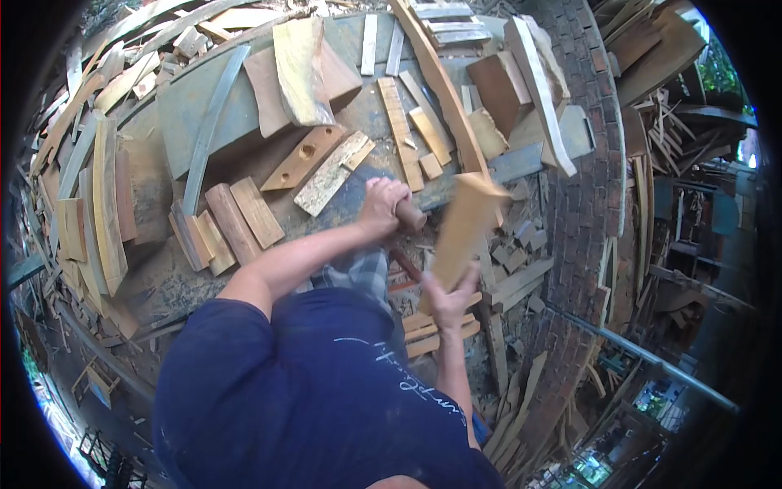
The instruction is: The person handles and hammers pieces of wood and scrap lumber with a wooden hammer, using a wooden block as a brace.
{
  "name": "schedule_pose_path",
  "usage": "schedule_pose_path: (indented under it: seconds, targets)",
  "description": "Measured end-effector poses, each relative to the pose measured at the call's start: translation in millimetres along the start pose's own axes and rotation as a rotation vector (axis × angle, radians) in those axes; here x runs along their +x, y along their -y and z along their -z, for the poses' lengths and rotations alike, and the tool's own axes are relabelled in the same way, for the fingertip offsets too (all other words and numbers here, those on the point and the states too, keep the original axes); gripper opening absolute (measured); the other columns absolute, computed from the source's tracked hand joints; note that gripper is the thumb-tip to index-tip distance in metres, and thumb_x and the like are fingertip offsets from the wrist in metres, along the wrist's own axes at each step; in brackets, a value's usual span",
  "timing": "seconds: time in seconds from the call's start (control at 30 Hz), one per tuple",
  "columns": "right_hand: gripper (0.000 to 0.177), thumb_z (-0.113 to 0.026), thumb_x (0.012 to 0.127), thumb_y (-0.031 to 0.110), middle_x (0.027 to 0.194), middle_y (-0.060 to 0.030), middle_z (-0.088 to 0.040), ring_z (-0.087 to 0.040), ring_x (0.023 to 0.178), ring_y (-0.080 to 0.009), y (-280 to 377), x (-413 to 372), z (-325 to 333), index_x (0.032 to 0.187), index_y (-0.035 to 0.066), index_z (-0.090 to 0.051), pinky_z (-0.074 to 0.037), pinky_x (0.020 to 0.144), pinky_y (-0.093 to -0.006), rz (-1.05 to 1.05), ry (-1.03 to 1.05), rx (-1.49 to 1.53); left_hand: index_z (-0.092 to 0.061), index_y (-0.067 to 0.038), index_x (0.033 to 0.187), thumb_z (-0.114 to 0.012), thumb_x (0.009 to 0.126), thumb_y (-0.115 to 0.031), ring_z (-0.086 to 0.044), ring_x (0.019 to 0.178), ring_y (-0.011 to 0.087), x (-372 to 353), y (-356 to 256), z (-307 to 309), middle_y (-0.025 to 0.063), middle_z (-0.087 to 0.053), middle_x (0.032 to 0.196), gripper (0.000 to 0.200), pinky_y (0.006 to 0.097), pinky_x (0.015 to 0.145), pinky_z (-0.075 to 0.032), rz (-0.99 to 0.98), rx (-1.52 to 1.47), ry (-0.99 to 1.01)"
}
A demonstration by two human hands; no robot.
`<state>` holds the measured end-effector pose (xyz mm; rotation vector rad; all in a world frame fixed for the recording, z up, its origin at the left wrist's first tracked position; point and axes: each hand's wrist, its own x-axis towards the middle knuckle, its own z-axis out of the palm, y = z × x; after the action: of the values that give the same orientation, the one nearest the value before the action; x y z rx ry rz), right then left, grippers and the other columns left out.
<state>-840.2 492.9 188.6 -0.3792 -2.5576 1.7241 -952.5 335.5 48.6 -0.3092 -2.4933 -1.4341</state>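
My left hand (383, 204) is closed around a brown, rounded wooden handle (410, 216); whatever lies beyond the handle is hidden by the hand. In my right hand (452, 297) is a thick wooden block (466, 224), gripped near its lower end, tilted upward and slightly blurred. The block's top end rises to the right of the handle, apart from it. Just beyond my left hand lies a pale, rough-faced board (332, 175). Behind that board rests a brown piece with round holes (305, 153).
Short wooden blocks (236, 213) line the left side of the bench. A large wood chunk (301, 73) stands at the back on a grey-green surface (191, 114). A long curved board (444, 81) runs along the right, near a brick strip (582, 163). Offcuts (517, 244) are heaped at right.
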Motion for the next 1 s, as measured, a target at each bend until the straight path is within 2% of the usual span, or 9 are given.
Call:
schedule_pose_path:
  seconds: [0.13, 0.23, 0.3, 0.43, 0.6, 0.67, 0.87, 0.97, 1.0]
  targets:
    - [0.031, -0.074, 0.077, 0.009, 0.093, -0.0077, -0.054, -0.055, 0.087, -0.0203, 32.9, 12.5, 15.7, 0.1, 0.004, -0.053, -0.048, 0.077, -0.0359, 0.239, -0.01, 0.34, -0.055, -0.015, 0.081, -0.07, 0.065, -0.011, -0.054, 0.085, 0.0259, 6.4, -5.7, 12.2, 0.0033, -0.056, 0.079, 0.022, 0.0389, 0.083, -0.034, 0.072, -0.067, 0.008]
    - [0.048, -0.073, 0.078, 0.012, 0.095, -0.0096, -0.057, -0.058, 0.082, -0.0184, -33.7, 21.3, 2.8, 0.117, 0.007, -0.046, -0.049, 0.073, -0.0332, 0.628, 0.064, -0.146, -0.055, -0.015, 0.081, -0.069, 0.066, -0.011, -0.054, 0.085, 0.0257, 6.8, -5.4, 16.7, 0.0032, -0.056, 0.079, 0.021, 0.0388, 0.083, -0.034, 0.054, -0.072, -0.028]
    - [0.046, -0.077, 0.076, 0.015, 0.099, -0.0105, -0.057, -0.057, 0.089, -0.0211, -41.1, 11.7, -22.6, 0.11, 0.003, -0.05, -0.047, 0.08, -0.0356, -0.044, 0.171, -0.157, -0.055, -0.014, 0.079, -0.07, 0.07, -0.014, -0.055, 0.082, 0.0258, -2.9, -4.9, 15.8, 0.0037, -0.057, 0.077, 0.018, 0.0383, 0.081, -0.035, 0.001, -0.046, -0.057]
    - [0.045, -0.075, 0.076, 0.012, 0.095, -0.0095, -0.057, -0.058, 0.079, -0.0191, 20.1, 22.0, 0.4, 0.109, 0.004, -0.047, -0.05, 0.072, -0.035, -0.089, -0.04, 0.213, -0.054, -0.015, 0.081, -0.068, 0.065, -0.008, -0.054, 0.088, 0.0256, -1.8, 4.8, 15.8, 0.0033, -0.057, 0.08, 0.022, 0.0392, 0.085, -0.033, 0.042, -0.074, -0.034]
    - [0.031, -0.07, 0.077, 0.012, 0.084, -0.0085, -0.057, -0.057, 0.073, -0.0192, 15.7, 34.4, -12.3, 0.1, 0.003, -0.05, -0.049, 0.072, -0.0354, 0.514, 0.002, 0.318, -0.055, -0.015, 0.08, -0.069, 0.064, -0.008, -0.055, 0.084, 0.0266, 8.8, 3.3, 34.1, 0.0037, -0.058, 0.079, 0.023, 0.0393, 0.082, -0.034, 0.099, -0.088, -0.013]
    - [0.044, -0.076, 0.076, 0.017, 0.089, -0.008, -0.059, -0.06, 0.079, -0.0219, -20.6, 25.6, -31.3, 0.109, 0.004, -0.05, -0.049, 0.077, -0.0364, 0.271, 0.209, -0.4, -0.055, -0.015, 0.08, -0.069, 0.064, -0.008, -0.055, 0.083, 0.0267, 5.9, 9.3, 36.3, 0.0038, -0.058, 0.079, 0.022, 0.0396, 0.082, -0.034, 0.106, -0.115, -0.025]
    - [0.046, -0.074, 0.08, 0.013, 0.09, -0.0091, -0.058, -0.06, 0.079, -0.0166, 42.3, 30.2, -3.6, 0.112, 0.007, -0.042, -0.051, 0.064, -0.0293, -0.082, 0.039, 0.341, -0.054, -0.015, 0.08, -0.068, 0.066, -0.007, -0.056, 0.083, 0.025, 0.5, 4.5, 38.0, 0.0026, -0.056, 0.078, 0.021, 0.0372, 0.084, -0.035, 0.022, -0.078, -0.006]
    - [0.038, -0.063, 0.083, 0.021, 0.079, -0.0079, -0.056, -0.058, 0.075, -0.0189, 72.7, 37.5, -9.8, 0.111, 0.003, -0.046, -0.05, 0.066, -0.0339, 0.4, 0.026, 0.589, -0.053, -0.015, 0.08, -0.069, 0.066, -0.008, -0.056, 0.083, 0.0251, 1.1, -1.4, 44.8, 0.0022, -0.056, 0.079, 0.022, 0.0376, 0.084, -0.035, 0.045, -0.101, 0.031]
    - [0.039, -0.065, 0.082, 0.021, 0.081, -0.0078, -0.056, -0.058, 0.076, -0.0185, 45.3, 41.4, -4.1, 0.11, 0.003, -0.046, -0.05, 0.068, -0.0338, 0.61, 0.111, 0.211, -0.053, -0.015, 0.08, -0.07, 0.066, -0.009, -0.055, 0.083, 0.0252, -1.0, 0.7, 46.0, 0.0021, -0.056, 0.079, 0.023, 0.0376, 0.084, -0.035, 0.032, -0.11, 0.036]
